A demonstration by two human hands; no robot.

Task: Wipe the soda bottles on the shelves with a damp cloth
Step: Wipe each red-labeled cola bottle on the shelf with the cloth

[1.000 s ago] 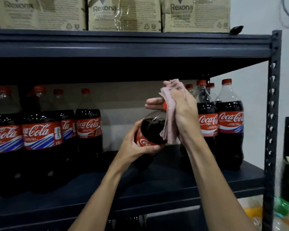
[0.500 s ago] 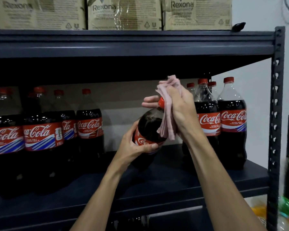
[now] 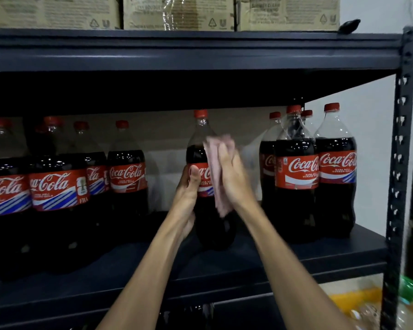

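Hands both on one bottle: left hand [image 3: 188,186] wrapped round the middle of the soda bottle [image 3: 198,148], thumb across the front of the red label, fingers hidden behind. Then right hand [image 3: 234,177] pressing the pink cloth [image 3: 216,177] against the bottle's right side, fingers fairly straight, cloth poking out above the fingertips and hanging below the palm. Pretty blurry there, so can't tell whether the thumb is pinching it too.

Bottle upright, red cap on, in the gap in the middle of the shelf [image 3: 248,260]. Base down by the board, but too dark to say if actually resting on it.

Looks like mid-wipe on the body, around label height. Next probably needs a turn of the bottle with the left so the cloth reaches the back, plus a pass lower down, keeping a firm grip since a damp bottle could get slippery. After that, back into line and on to a neighbour.

Either side: cluster of bottles [image 3: 296,172] close on the right, row of bottles [image 3: 126,172] on the left. Up top, cardboard boxes [image 3: 177,13].
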